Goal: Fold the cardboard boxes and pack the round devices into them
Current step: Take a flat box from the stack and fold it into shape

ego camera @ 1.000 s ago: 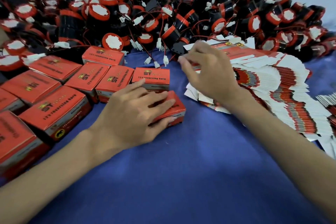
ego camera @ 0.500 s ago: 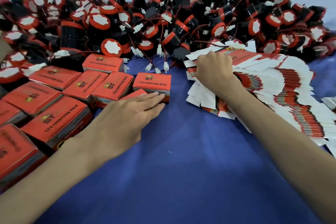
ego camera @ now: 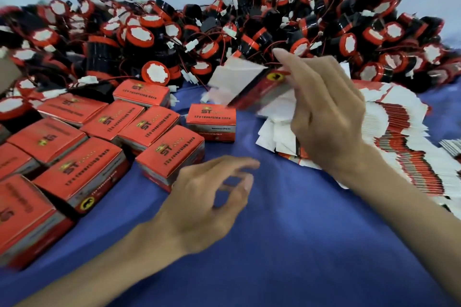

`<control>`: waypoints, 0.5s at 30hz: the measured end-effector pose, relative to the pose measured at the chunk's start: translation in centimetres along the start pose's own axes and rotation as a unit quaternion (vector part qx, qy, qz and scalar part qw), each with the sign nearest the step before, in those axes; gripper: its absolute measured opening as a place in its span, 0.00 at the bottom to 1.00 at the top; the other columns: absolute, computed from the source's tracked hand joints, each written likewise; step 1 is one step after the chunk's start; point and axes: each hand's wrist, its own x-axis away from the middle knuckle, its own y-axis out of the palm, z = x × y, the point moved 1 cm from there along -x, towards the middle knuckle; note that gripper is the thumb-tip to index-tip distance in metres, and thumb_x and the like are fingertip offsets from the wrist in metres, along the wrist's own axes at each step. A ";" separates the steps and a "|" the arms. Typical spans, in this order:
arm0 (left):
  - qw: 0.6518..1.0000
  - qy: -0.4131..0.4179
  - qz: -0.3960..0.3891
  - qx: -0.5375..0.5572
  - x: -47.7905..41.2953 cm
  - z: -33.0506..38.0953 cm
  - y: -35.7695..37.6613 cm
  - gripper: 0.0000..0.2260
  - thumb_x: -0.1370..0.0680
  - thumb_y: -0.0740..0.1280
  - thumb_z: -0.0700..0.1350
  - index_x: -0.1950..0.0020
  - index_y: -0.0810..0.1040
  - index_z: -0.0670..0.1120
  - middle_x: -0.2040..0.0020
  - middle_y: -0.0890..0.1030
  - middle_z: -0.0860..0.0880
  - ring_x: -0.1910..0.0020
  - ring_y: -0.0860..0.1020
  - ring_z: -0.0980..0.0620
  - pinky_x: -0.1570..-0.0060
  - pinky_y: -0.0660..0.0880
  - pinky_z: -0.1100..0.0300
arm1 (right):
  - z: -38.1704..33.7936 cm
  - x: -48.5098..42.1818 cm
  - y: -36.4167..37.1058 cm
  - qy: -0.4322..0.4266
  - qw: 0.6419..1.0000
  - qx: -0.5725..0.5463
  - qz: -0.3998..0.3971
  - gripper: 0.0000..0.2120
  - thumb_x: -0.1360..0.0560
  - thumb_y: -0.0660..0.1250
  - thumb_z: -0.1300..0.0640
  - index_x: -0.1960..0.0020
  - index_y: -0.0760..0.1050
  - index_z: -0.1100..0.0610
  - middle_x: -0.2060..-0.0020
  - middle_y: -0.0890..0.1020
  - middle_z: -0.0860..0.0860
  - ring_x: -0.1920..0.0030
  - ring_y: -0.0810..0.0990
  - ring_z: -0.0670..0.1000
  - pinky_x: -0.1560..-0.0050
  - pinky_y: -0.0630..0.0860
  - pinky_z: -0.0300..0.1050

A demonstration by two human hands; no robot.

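One flat carton [ego camera: 259, 88] pinched by right hand [ego camera: 326, 117] fingers above stack [ego camera: 399, 137]; left hand [ego camera: 199, 204] fingers relaxed, empty, over blue cloth [ego camera: 299, 244]

held flat box [ego camera: 249, 85] blurred; leftmost boxes [ego camera: 17, 219] cropped.

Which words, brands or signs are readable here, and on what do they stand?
"ST": top of each folded red box.
"12v reversing horn": under it, same tops.
Side print: too blurred to read.
Yellow round emblem on the flat box in the right hand: no letters readable.
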 end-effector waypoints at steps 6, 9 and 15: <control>0.953 -0.130 0.029 0.273 -0.1 -1.6 0.7 0.22 0.25 0.65 0.59 0.33 0.66 0.58 0.37 0.76 0.63 0.36 0.74 0.62 0.45 0.72 0.70 | -0.6 1.8 -1.6 0.318 0.934 -0.154 -0.050 0.14 0.20 0.57 0.69 0.39 0.76 0.63 0.54 0.78 0.49 0.56 0.74 0.36 0.53 0.67 0.28; 0.941 -0.139 0.064 0.300 0.0 -1.6 0.5 0.13 0.23 0.65 0.58 0.40 0.76 0.60 0.43 0.81 0.61 0.42 0.78 0.61 0.48 0.74 0.71 | -2.5 5.2 -0.9 0.430 0.854 -0.208 -0.204 0.16 0.19 0.58 0.66 0.34 0.74 0.58 0.49 0.79 0.47 0.50 0.75 0.38 0.49 0.72 0.30; 0.934 -0.155 0.024 0.321 0.0 -2.0 0.2 0.19 0.29 0.72 0.58 0.41 0.76 0.55 0.46 0.83 0.59 0.45 0.81 0.57 0.52 0.76 0.68 | -4.6 7.1 0.0 0.461 0.755 -0.267 -0.381 0.43 0.31 0.56 0.28 0.22 0.55 0.49 0.34 0.66 0.43 0.35 0.65 0.38 0.37 0.65 0.28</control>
